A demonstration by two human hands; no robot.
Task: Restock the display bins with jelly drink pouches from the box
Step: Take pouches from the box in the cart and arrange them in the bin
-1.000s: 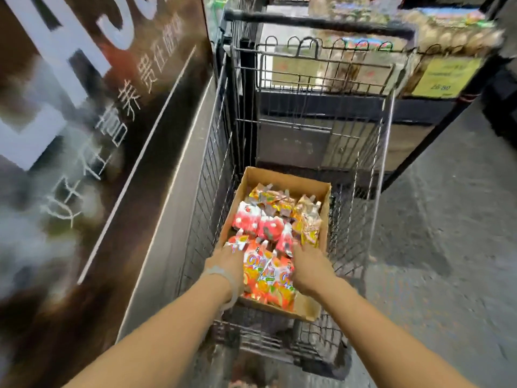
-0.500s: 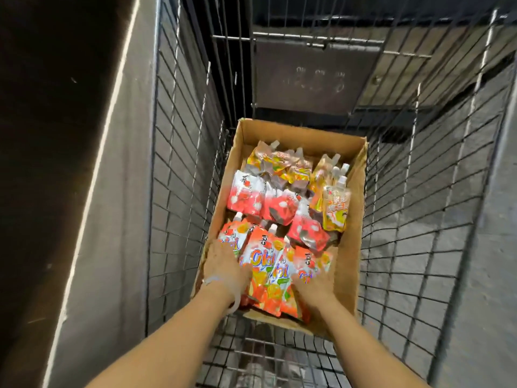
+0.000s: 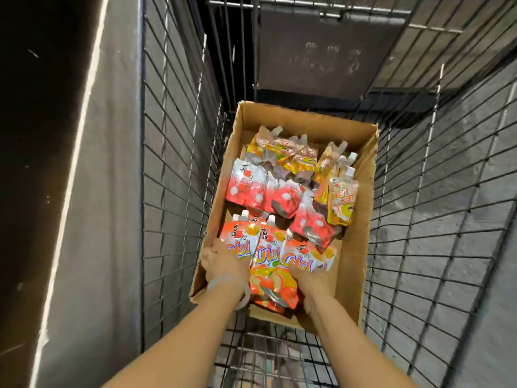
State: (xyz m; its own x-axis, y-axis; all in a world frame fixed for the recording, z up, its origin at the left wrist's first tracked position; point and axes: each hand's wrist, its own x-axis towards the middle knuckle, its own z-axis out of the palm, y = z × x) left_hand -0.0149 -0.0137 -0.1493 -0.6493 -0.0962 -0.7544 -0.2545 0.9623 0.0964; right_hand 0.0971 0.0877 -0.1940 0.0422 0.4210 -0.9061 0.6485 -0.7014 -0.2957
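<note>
An open cardboard box (image 3: 356, 247) sits in a wire shopping cart (image 3: 179, 169). It holds several jelly drink pouches: orange ones (image 3: 270, 253) nearest me, red-and-white ones (image 3: 251, 189) in the middle, yellow ones (image 3: 340, 200) at the back and right. My left hand (image 3: 223, 264) reaches down into the box at the left side of the orange pouches, fingers tucked around the leftmost pouch's edge. My right hand (image 3: 310, 278) grips the right side of the same orange bunch, its fingertips hidden under the pouches.
The cart's wire walls rise close on both sides of the box, and its folded seat panel (image 3: 324, 51) stands at the far end. A dark display wall (image 3: 56, 163) runs along the left. Grey floor shows through the mesh on the right.
My view dropped from the shelves ahead down into the cart and drew closer to the box. Both hands pushed deeper around the orange pouches.
</note>
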